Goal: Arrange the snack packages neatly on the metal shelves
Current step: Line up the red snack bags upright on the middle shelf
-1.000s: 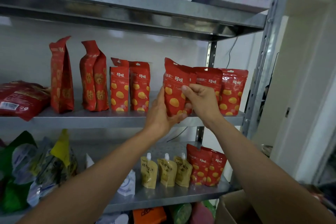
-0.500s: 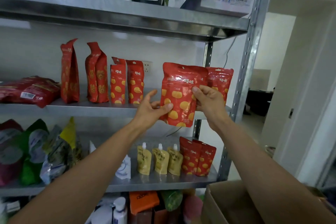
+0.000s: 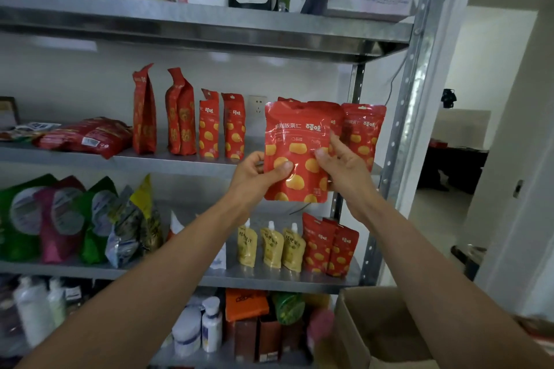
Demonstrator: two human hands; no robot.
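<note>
A red snack pouch with yellow chestnut prints is held up in front of the middle metal shelf, facing me. My left hand grips its lower left edge and my right hand grips its right side. Behind it another matching red pouch stands on the shelf at the right end. Two smaller matching pouches stand further left, beside two tall red bags. A flat red bag lies at the left.
The lower shelf carries green and pink bags, three yellow spout pouches and two red pouches. Bottles and a box sit on the top shelf. An open cardboard box stands at the lower right. Shelf upright stands right.
The pouch has been lifted off the shelf and pulled toward me, now turned face-on. Both hands stay on it. The camera view has shifted back and down.
</note>
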